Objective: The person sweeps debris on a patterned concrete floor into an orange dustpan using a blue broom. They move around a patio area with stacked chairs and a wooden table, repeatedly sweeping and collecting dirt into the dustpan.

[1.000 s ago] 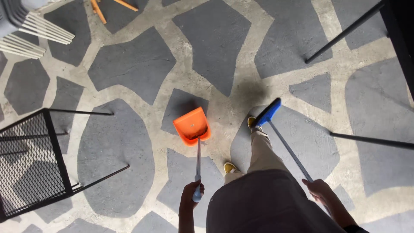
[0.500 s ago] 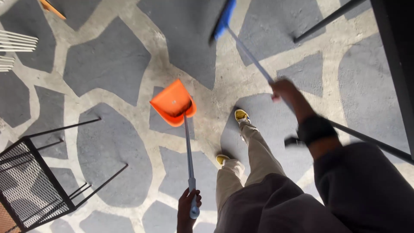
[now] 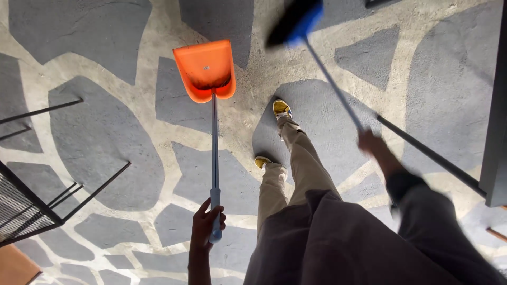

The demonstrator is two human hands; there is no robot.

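Observation:
My left hand grips the grey end of a long-handled orange dustpan, whose pan rests on the stone floor ahead of me. My right hand holds the thin handle of a broom; its blue and black head is blurred near the top of the head view, out in front of my feet. Both yellow shoes stand between the dustpan handle and the broom handle.
The floor is dark irregular stone with pale grout. A black wire-mesh metal frame stands at the lower left. Thin black metal legs and a dark vertical panel run along the right side.
The broom head has stayed raised ahead of me while my right arm dropped lower. The dustpan sits further forward in view. My feet have shifted slightly.

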